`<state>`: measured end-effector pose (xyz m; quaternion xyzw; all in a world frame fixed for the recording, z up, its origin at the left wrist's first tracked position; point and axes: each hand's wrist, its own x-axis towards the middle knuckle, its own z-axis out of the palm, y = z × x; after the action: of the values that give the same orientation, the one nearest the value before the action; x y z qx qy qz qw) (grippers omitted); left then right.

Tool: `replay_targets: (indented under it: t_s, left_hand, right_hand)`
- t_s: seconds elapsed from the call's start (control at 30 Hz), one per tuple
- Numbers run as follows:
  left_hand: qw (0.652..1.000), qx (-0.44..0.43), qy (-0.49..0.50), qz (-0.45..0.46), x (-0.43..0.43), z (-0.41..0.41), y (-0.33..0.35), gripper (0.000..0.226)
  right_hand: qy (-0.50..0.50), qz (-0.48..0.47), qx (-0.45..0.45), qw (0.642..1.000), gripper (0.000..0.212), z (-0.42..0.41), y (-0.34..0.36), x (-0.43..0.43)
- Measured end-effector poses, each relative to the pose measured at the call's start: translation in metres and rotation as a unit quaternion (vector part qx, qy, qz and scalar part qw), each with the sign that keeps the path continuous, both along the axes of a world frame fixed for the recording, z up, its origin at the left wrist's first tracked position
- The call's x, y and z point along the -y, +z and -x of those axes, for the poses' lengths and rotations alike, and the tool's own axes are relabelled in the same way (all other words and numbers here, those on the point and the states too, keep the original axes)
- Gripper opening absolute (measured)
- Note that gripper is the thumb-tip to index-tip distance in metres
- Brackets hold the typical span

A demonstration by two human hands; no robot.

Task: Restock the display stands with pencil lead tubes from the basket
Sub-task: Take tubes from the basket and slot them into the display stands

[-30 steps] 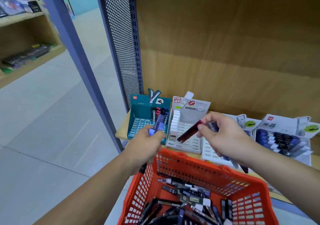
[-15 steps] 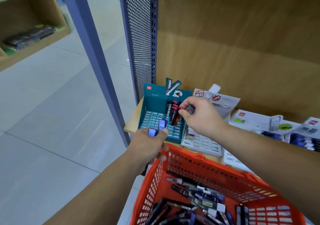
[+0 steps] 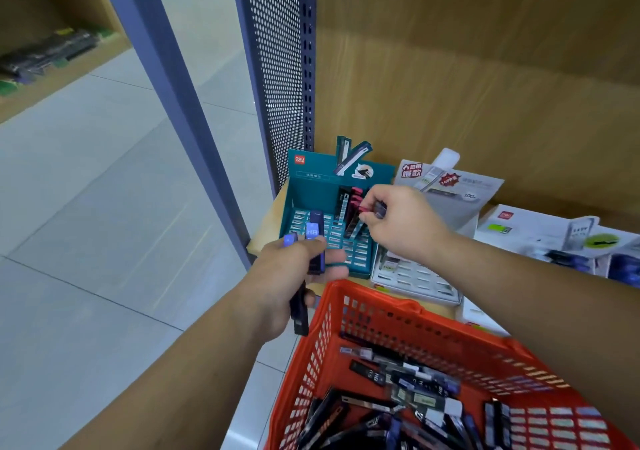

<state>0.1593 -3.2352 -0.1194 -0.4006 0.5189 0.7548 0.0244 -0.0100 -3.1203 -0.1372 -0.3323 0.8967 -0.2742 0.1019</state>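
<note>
1. The right hand (image 3: pixel 405 228) is closed in a pinch on a red-capped tube (image 3: pixel 372 207). It holds the tube over the far-right slots of the teal display stand (image 3: pixel 311 190), and the fingers hide part of the tube's angle.
2. Judged purpose: the tube is held beside the standing tubes (image 3: pixel 355 204), red and dark, so that it can be seated in a free slot next to stock of the same colour.
3. The left hand (image 3: pixel 287 276) is clenched round a bundle of blue tubes (image 3: pixel 315 238), one of them marked HB. Their tops stand above the thumb and their dark ends stick out below the palm.
4. Judged purpose: the bundle is a reserve kept close to the stand, from which the right hand can draw.
5. The loose tubes (image 3: pixel 426 384) lie in the orange basket (image 3: pixel 381 321), below and nearer than both hands. Its far rim sits near the shelf (image 3: pixel 265 238) edge.
6. Most slots ahead of the left hand are vacant, so the restocking is judged to be at an early stage.
7. A white display stand (image 3: pixel 415 276) sits under the right wrist, and further stands (image 3: pixel 554 235) lie to the right of the right forearm. A perforated panel (image 3: pixel 277 51) and a blue-grey post (image 3: pixel 162 69) rise beyond the left hand.
8. Obstructions: the standing tubes crowd the target slot and could be knocked, and the left hand's bundle hangs over the stand's near slots
</note>
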Motion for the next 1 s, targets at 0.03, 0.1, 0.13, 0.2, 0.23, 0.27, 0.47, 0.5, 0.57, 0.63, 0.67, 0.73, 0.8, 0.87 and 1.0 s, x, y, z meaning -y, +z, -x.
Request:
replay_targets:
  t_s: [0.03, 0.1, 0.13, 0.2, 0.23, 0.27, 0.47, 0.5, 0.57, 0.63, 0.67, 0.73, 0.8, 0.87, 1.0]
  left_hand:
    - [1.000, -0.003, 0.011, -0.024, 0.000, 0.000, 0.002, 0.021]
    - [0.998, -0.015, 0.028, -0.061, 0.002, -0.001, 0.006, 0.024]
    - [0.997, -0.023, 0.035, -0.071, 0.003, -0.001, 0.007, 0.026]
    - [0.995, -0.035, 0.045, -0.084, 0.005, -0.002, 0.006, 0.029]
    - [0.994, -0.038, 0.048, -0.091, 0.006, -0.002, 0.004, 0.030]
    - [0.993, -0.042, 0.051, -0.098, 0.007, -0.002, 0.003, 0.031]
    - [0.978, -0.105, 0.106, -0.148, 0.005, 0.007, 0.009, 0.024]
    - [0.974, -0.114, 0.120, -0.152, 0.003, 0.009, 0.011, 0.024]
    - [0.971, -0.128, 0.139, -0.145, -0.001, 0.012, 0.013, 0.023]
    - [0.971, -0.142, 0.140, -0.134, -0.007, 0.015, 0.015, 0.017]
    - [0.971, -0.147, 0.136, -0.129, -0.011, 0.016, 0.017, 0.015]
    - [0.972, -0.155, 0.130, -0.117, -0.019, 0.018, 0.018, 0.011]
    - [0.973, -0.161, 0.124, -0.105, -0.025, 0.019, 0.018, 0.009]
    - [0.974, -0.165, 0.117, -0.102, -0.028, 0.021, 0.019, 0.010]
    - [0.968, -0.181, 0.122, -0.123, -0.030, 0.025, 0.025, 0.013]
  right_hand:
    - [0.009, -0.029, -0.007, 1.000, 0.015, -0.001, 0.002, 0.002]
    - [0.013, -0.078, -0.026, 0.997, 0.012, -0.004, 0.005, 0.007]
    - [0.008, -0.094, -0.034, 0.995, 0.011, -0.006, 0.006, 0.009]
    - [-0.010, -0.112, -0.034, 0.993, 0.007, -0.007, 0.008, 0.012]
    - [-0.018, -0.110, -0.025, 0.993, 0.005, -0.008, 0.010, 0.013]
    - [-0.025, -0.097, -0.008, 0.995, 0.009, -0.008, 0.014, 0.012]
    - [-0.037, 0.139, 0.301, 0.943, 0.026, -0.034, 0.050, -0.018]
    - [-0.015, 0.132, 0.357, 0.925, 0.029, -0.042, 0.053, -0.026]
    - [0.024, 0.082, 0.400, 0.913, 0.030, -0.058, 0.057, -0.039]
    - [0.039, 0.051, 0.410, 0.910, 0.027, -0.072, 0.056, -0.045]
    - [0.038, 0.059, 0.415, 0.907, 0.026, -0.078, 0.055, -0.046]
    - [0.029, 0.087, 0.419, 0.903, 0.023, -0.085, 0.050, -0.047]
    - [0.026, 0.104, 0.412, 0.905, 0.018, -0.087, 0.046, -0.049]
    - [0.034, 0.111, 0.394, 0.912, 0.011, -0.087, 0.045, -0.052]
    - [-0.008, 0.152, 0.398, 0.905, 0.008, -0.079, 0.044, -0.061]
